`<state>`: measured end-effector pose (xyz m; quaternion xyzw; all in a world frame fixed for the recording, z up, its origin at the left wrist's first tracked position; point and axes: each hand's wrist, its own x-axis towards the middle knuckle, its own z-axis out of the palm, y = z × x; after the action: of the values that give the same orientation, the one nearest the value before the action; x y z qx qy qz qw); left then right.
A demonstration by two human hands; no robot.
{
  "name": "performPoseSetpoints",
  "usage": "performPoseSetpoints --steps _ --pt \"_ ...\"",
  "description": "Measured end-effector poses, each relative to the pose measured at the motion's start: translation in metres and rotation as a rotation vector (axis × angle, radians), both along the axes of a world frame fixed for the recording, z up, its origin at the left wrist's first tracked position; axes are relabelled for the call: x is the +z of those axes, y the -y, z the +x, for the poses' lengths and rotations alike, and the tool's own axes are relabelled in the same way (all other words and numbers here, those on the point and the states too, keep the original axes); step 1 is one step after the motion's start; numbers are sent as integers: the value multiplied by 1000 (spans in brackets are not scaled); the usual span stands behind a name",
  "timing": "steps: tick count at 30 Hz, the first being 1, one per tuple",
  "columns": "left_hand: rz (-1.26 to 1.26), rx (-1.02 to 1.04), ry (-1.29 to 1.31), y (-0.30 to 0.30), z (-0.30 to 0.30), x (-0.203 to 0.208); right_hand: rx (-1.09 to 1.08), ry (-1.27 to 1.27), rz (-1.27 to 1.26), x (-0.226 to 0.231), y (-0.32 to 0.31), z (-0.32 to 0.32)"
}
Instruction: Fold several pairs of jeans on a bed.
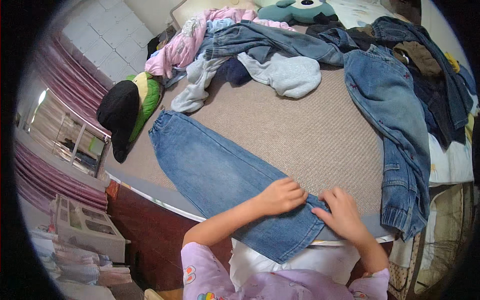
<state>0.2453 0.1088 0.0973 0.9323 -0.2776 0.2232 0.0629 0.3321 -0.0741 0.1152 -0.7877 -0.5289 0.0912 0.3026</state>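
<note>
A pair of blue jeans lies folded lengthwise across the bed, its gathered waist at the far left and its leg ends near me. My left hand is closed on the upper edge of the jeans close to the leg ends, the knuckles upward. Beside it, my right hand has its fingers curled at the corner of the hem, with the thumb on the denim. The near hem hangs over the bed's front edge above a white cloth.
Another pair of jeans stretches down the right side of the bed. Grey sweatpants, pink clothing and more jeans are heaped at the back. A black cap rests against a green plush on the left.
</note>
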Motion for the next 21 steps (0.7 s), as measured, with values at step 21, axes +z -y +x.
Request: performPoseSetpoints --steps 21 --pt "314 692 -964 -298 -30 27 -192 -350 102 -28 -15 -11"
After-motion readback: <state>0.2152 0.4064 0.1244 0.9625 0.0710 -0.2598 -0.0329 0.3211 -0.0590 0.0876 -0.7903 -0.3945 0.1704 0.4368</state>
